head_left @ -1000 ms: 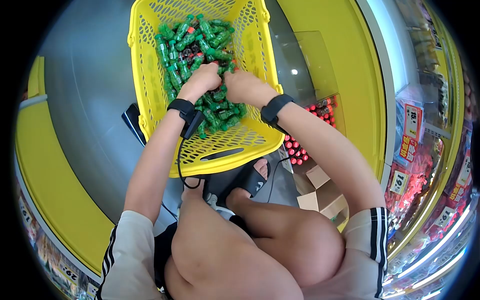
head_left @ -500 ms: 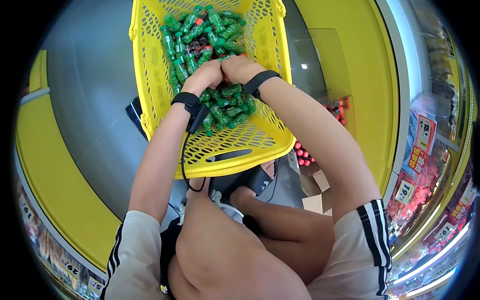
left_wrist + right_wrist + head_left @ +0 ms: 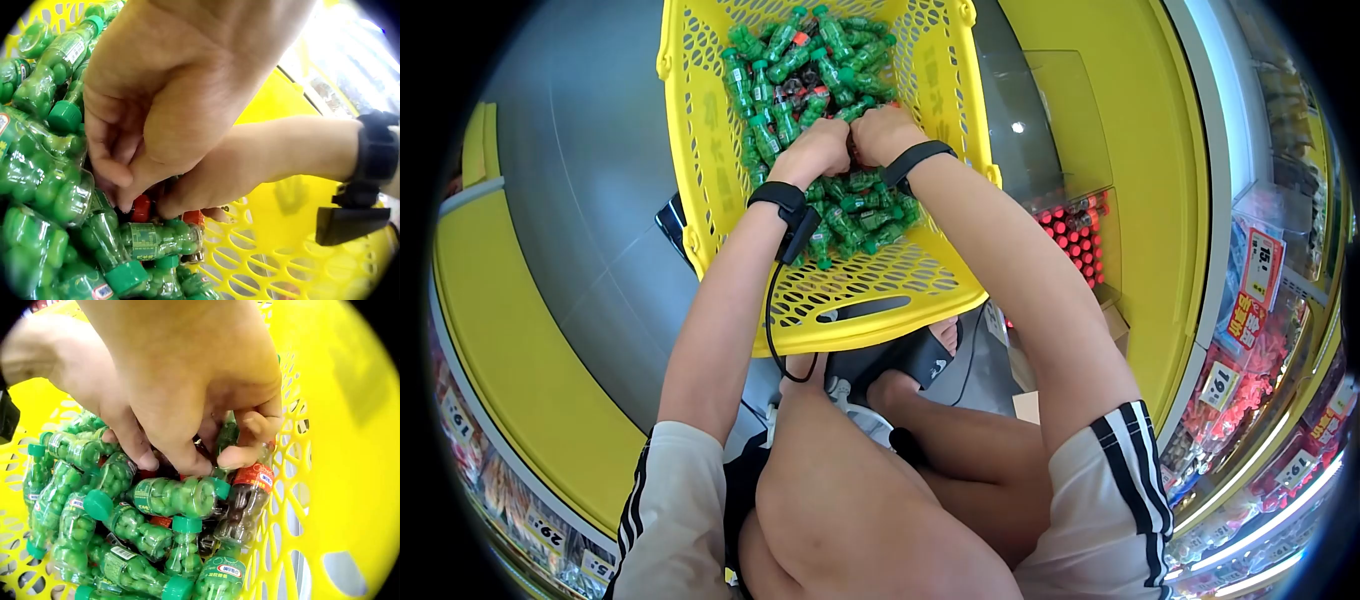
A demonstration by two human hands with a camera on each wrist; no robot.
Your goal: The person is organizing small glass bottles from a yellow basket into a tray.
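Green bottles [image 3: 850, 225] with green caps, among a few dark ones, fill the yellow basket [image 3: 870, 330]. My left hand [image 3: 815, 152] reaches into the pile, its fingers curled. In the left wrist view its fingertips [image 3: 125, 203] are beside a red cap [image 3: 141, 208]; whether they grip it is hidden. My right hand [image 3: 885, 134] is close beside it. In the right wrist view, the right hand [image 3: 187, 381] has curled fingers around a partly hidden green bottle [image 3: 229, 434]. A dark bottle with a red label [image 3: 244, 503] lies just below those fingers.
Red-capped bottles [image 3: 1080, 240] stand in a clear bin to the right, near cardboard [image 3: 1027, 405]. Yellow ledges [image 3: 525, 330] border the grey floor, and shelves with price tags [image 3: 1220, 385] line the right. The person's knees are below the basket.
The head view has shifted, so the basket sits slightly further right in it. My two hands have come close together in the pile and remain there.
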